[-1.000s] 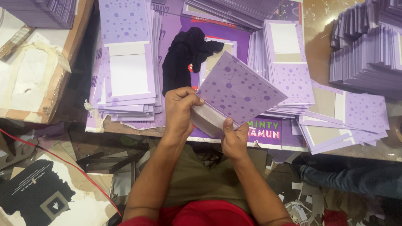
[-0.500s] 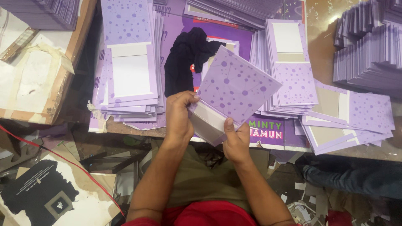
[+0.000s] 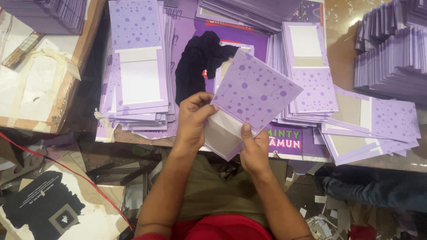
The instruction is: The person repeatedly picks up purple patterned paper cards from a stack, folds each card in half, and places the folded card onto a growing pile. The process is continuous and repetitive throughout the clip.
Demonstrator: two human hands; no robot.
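Observation:
Both hands hold a folded lilac card [image 3: 254, 92] with darker purple dots, tilted over the near edge of the table [image 3: 378, 162]. My left hand [image 3: 193, 120] grips its left edge, thumb on the pale inner flap [image 3: 222, 135]. My right hand [image 3: 252, 149] pinches the lower edge of that flap from below. A tall pile of the same dotted cards [image 3: 138, 71] lies left of the hands. Another pile [image 3: 311, 66] lies to the right, behind the held card.
A crumpled black cloth [image 3: 198, 62] lies on the table behind the card. Fanned cards [image 3: 373, 129] spread at right, with high stacks [image 3: 393, 44] at far right. A worn cardboard board [image 3: 40, 80] sits left. A red cable [image 3: 66, 171] and paper scraps [image 3: 324, 218] lie on the floor.
The card has stayed in both hands and tipped slightly. My left thumb has slid along its left edge, and more of the pale inner flap shows.

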